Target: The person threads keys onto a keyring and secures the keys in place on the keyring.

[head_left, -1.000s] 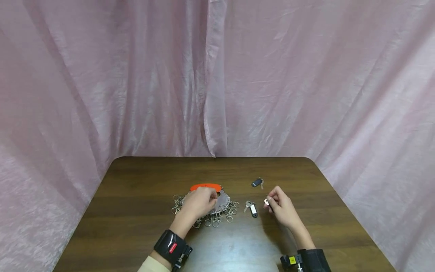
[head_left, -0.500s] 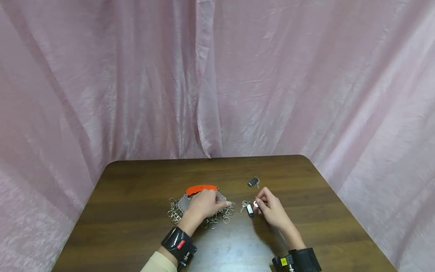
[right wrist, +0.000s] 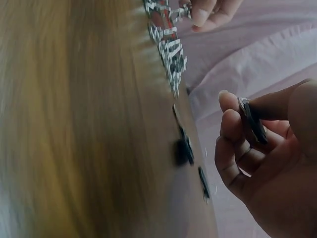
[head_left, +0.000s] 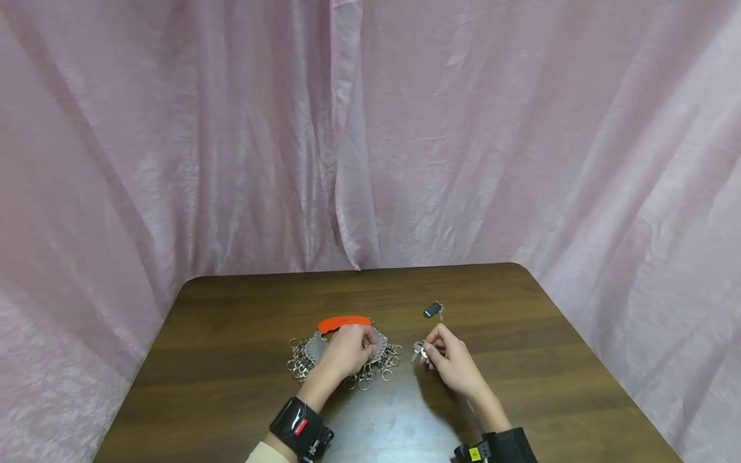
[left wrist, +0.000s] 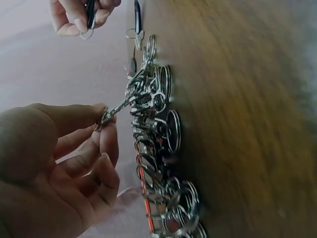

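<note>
My left hand (head_left: 346,350) is over a grey metal plate (head_left: 315,346) with an orange handle (head_left: 341,323). In the left wrist view its thumb and fingers pinch one small metal clasp (left wrist: 117,107), pulled out from a row of split rings (left wrist: 174,130) along the plate's edge. To the right, my right hand (head_left: 454,363) pinches a black key tag (right wrist: 253,123) with a metal ring, above the table. Beneath it a silver key (head_left: 417,350) lies on the wood; the tag beside this key is mostly hidden by the hand in the head view.
A further dark key tag (head_left: 432,310) with a key lies farther back on the brown wooden table (head_left: 231,360). Pink curtains (head_left: 260,161) hang behind the table's far edge.
My right hand has moved left with its key tag, closer to the plate and over the lying key. The left thumb, stretched out half a second ago, is now drawn in to the fingers.
</note>
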Action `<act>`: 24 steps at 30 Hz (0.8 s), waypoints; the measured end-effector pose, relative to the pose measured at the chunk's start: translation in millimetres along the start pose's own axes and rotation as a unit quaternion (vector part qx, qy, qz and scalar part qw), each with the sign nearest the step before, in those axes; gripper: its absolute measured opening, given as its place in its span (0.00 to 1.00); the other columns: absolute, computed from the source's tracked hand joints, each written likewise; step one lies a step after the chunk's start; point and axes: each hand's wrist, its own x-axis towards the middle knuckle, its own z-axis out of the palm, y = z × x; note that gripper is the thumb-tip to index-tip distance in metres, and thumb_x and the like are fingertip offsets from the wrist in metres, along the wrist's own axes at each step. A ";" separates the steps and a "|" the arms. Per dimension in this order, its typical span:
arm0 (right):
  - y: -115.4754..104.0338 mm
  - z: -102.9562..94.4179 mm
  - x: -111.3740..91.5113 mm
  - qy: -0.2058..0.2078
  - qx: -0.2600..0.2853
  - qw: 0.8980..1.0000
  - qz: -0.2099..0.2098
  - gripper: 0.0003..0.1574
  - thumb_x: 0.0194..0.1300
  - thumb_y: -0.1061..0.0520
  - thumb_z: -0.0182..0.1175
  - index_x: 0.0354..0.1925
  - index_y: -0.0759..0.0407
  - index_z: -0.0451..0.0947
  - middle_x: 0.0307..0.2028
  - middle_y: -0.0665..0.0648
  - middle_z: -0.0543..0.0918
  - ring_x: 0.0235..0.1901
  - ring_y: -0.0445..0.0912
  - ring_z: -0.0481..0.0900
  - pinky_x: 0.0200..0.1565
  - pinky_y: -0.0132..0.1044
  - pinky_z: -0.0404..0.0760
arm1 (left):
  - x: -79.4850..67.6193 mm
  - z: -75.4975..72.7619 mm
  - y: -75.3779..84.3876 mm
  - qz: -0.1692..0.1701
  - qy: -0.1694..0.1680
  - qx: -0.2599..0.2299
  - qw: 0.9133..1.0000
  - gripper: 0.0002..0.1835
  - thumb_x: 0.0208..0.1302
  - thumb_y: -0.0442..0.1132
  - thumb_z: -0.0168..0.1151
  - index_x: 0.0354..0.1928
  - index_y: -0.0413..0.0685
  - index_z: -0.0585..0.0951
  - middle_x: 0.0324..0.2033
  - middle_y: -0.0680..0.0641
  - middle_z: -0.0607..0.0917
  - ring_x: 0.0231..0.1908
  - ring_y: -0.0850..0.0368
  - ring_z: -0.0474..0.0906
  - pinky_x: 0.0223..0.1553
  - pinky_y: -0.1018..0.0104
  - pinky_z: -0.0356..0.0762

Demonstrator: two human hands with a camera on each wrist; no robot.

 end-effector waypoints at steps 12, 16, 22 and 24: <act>-19.4 17.5 7.5 0.040 0.047 0.998 -0.001 0.06 0.75 0.70 0.60 0.40 0.63 0.74 0.29 0.66 0.86 0.25 0.55 0.84 0.28 0.34 0.80 | -12.1 -15.2 -10.7 0.011 -0.006 -0.030 0.999 0.03 0.66 0.31 0.70 0.40 0.43 0.87 0.30 0.54 0.84 0.31 0.62 0.80 0.36 0.64 0.80; -28.8 29.6 13.4 0.072 0.086 0.994 0.004 0.05 0.74 0.70 0.61 0.40 0.65 0.75 0.29 0.68 0.86 0.27 0.55 0.86 0.28 0.32 0.77 | -12.8 -14.7 -15.8 0.009 -0.027 -0.072 0.997 0.06 0.68 0.30 0.65 0.44 0.45 0.85 0.32 0.55 0.84 0.31 0.63 0.80 0.35 0.63 0.79; -37.3 56.3 21.2 0.082 0.156 0.984 0.009 0.03 0.72 0.70 0.61 0.40 0.68 0.75 0.29 0.70 0.86 0.29 0.55 0.88 0.32 0.34 0.79 | -13.3 -11.4 -17.7 -0.011 -0.035 -0.182 0.983 0.06 0.72 0.29 0.61 0.47 0.40 0.84 0.37 0.46 0.88 0.32 0.56 0.88 0.33 0.64 0.82; -36.8 63.8 22.3 0.071 0.174 0.982 0.019 0.02 0.72 0.71 0.60 0.40 0.68 0.76 0.28 0.70 0.86 0.28 0.52 0.87 0.32 0.34 0.79 | -12.3 -10.8 -18.0 -0.010 -0.034 -0.221 0.975 0.06 0.73 0.28 0.61 0.47 0.37 0.84 0.38 0.43 0.88 0.34 0.52 0.89 0.33 0.62 0.85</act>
